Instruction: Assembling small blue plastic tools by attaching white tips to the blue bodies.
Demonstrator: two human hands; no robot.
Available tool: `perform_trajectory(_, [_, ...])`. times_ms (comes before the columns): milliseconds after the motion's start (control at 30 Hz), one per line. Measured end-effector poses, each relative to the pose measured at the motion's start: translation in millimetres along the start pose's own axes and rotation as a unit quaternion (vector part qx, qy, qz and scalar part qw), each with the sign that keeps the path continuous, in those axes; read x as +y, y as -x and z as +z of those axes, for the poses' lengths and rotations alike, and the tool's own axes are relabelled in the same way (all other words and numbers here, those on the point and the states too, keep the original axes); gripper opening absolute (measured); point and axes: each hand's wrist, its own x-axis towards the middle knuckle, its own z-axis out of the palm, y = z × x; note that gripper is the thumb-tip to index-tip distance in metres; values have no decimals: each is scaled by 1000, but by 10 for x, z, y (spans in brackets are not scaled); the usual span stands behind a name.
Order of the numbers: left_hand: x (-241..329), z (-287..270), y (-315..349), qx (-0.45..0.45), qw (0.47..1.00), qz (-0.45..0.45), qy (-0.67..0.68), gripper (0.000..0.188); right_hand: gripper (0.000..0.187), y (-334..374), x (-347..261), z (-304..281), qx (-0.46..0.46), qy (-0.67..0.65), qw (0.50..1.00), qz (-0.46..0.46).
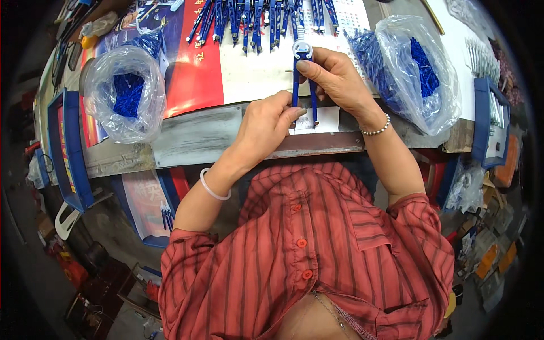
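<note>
The compass (296, 85) is at upper centre, over the bench (119, 162), legs toward the lower edge. The right hand (339, 80) grips it below its white head; the left hand (262, 128) pinches one leg near the tip. Step in hand: apparently leg adjustment. Next move likely calls for a steady head grip. Blue compasses (258, 25) line the top edge.
</note>
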Motion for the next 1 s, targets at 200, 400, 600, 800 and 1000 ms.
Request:
perform_trajectory(200, [-29, 2, 0, 1, 1000, 7, -5, 12, 28, -6, 8, 1, -2, -8, 1000, -2])
perform_trajectory(400, [-19, 9, -6, -2, 1000, 5, 3, 11, 28, 1, 19, -10, -5, -12, 1000, -3])
perform_trajectory(600, [-34, 7, 6, -3, 1000, 0, 6, 10, 28, 0, 0, 7, -5, -7, 1000, -5])
perform_trajectory(800, [23, -10, 7, -2, 1000, -19, 19, 13, 28, 4, -28, 10, -3, -3, 1000, 1])
perform_trajectory(1000, [23, -8, 4, -4, 1000, -19, 21, 13, 28, -5, 15, 6, 2, -7, 1000, -4])
